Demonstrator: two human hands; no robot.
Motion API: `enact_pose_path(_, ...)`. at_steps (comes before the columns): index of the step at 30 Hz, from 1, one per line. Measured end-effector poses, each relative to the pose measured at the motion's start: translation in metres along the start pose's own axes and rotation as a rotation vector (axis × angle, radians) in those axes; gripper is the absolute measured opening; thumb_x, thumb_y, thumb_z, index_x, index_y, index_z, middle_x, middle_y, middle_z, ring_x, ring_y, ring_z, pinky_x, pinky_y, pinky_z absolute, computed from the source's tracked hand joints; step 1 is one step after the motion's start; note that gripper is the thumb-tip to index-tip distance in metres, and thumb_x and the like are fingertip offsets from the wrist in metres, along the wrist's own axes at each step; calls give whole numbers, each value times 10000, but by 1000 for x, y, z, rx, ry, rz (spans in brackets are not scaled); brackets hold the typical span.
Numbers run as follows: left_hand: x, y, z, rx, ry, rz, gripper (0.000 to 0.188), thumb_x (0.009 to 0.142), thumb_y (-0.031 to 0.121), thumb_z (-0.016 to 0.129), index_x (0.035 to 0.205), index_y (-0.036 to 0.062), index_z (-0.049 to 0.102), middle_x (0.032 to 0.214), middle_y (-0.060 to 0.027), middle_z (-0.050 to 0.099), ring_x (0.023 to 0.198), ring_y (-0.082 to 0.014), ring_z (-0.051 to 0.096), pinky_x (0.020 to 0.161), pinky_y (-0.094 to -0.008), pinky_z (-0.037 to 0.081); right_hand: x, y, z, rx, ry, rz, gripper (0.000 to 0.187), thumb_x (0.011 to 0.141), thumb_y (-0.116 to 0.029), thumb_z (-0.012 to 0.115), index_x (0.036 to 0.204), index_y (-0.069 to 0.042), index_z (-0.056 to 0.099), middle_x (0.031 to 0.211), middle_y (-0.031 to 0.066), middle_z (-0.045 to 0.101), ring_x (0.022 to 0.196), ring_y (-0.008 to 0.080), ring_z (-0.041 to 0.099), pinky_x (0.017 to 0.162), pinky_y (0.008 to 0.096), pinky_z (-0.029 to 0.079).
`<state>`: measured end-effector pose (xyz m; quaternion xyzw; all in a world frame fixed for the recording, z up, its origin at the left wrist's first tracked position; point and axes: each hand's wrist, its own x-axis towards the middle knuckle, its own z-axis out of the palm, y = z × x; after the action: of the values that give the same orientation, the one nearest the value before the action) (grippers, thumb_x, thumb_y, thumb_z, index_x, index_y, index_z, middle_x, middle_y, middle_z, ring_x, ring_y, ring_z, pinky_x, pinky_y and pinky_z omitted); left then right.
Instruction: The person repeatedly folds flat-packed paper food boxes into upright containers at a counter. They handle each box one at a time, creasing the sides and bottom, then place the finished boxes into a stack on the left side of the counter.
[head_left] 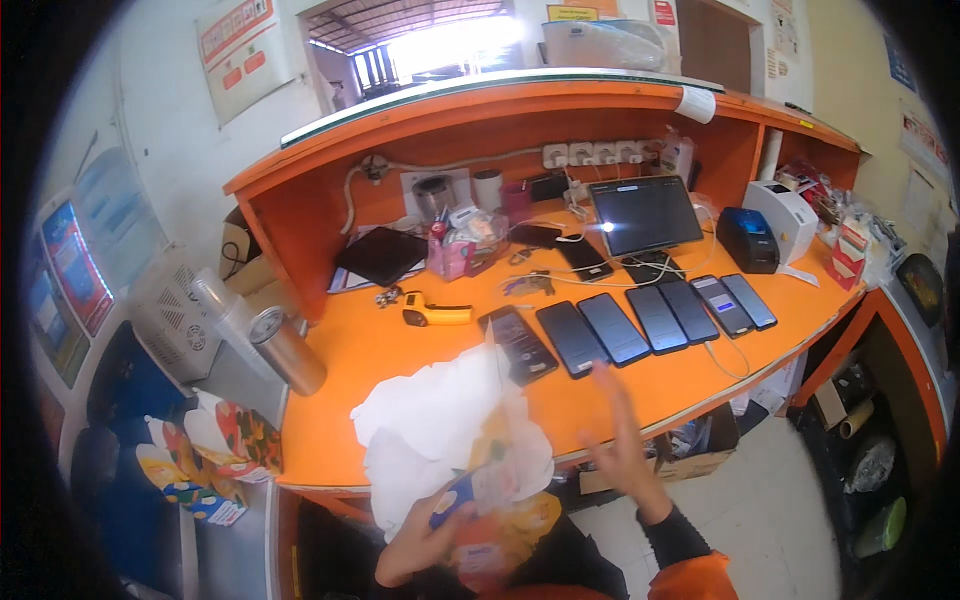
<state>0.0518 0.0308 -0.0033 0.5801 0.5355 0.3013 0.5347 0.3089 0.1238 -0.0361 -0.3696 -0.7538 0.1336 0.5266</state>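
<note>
My left hand (425, 540) is closed on a colourful printed packet (485, 550), blue, orange and yellow, low over the table's front edge. Its upper part is blurred, and a thin see-through edge rises from it. Under and behind the packet spreads a crumpled white sheet (430, 410); whether it is paper or plastic I cannot tell. My right hand (625, 455) is raised to the right of the packet, fingers apart, holding nothing. Just beyond its fingertips lies a row of several dark phones (614, 328).
On the orange table (400, 350) are a yellow scanner gun (437, 311), keys (530, 284), a tablet (648, 217) with cables and a small black printer (748, 240). A steel tumbler (288, 352) and printed cartons (235, 437) stand at left. An open box (705, 440) sits below.
</note>
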Motion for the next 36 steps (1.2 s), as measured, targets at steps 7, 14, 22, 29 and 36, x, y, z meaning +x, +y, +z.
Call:
enact_pose_path(7, -44, -19, -4, -772, -194, 58, 743, 765, 169, 614, 1365, 14, 204, 1332, -134, 325, 1222, -234, 331, 1026, -321, 247, 23, -77, 56, 377, -326, -221, 753, 808, -342, 573, 1341, 22, 185, 1402, 257, 148, 1309, 401, 137, 1062, 453, 116)
enact_pose_path(14, -40, -20, -5, -939, -183, 58, 913, 624, 300, 628, 1359, -10, 186, 1327, -167, 332, 1206, -290, 364, 992, -377, 315, 26, -103, 65, 365, -390, -269, 692, 767, -249, 646, 1316, -37, 282, 1367, 188, 295, 1284, 356, 246, 1051, 478, 169)
enact_pose_path(22, -46, -40, 0, -1036, 9, 164, 925, 659, 415, 633, 1350, -15, 192, 1325, -188, 332, 1193, -308, 386, 992, -404, 328, 24, -99, 68, 522, -413, -284, 241, 729, -187, 673, 948, -116, 604, 1229, 38, 481, 1193, 270, 381, 1038, 501, 207)
enact_pose_path(29, -58, -19, -27, -754, 342, 343, 565, 840, 301, 539, 1249, -35, 344, 1165, -134, 473, 1014, -195, 492, 857, -304, 408, 39, -116, 46, 253, -548, -261, 127, 687, -276, 703, 724, -173, 641, 1194, 55, 496, 1219, 330, 312, 1035, 531, 77)
enact_pose_path(36, -69, 19, -4, -423, 633, 404, 262, 893, 133, 478, 1090, -39, 486, 964, -69, 568, 830, -93, 527, 734, -224, 426, 38, -116, 54, 441, -533, -146, 104, 692, -232, 695, 725, -153, 636, 1334, 126, 359, 1277, 343, 186, 1044, 481, 59)
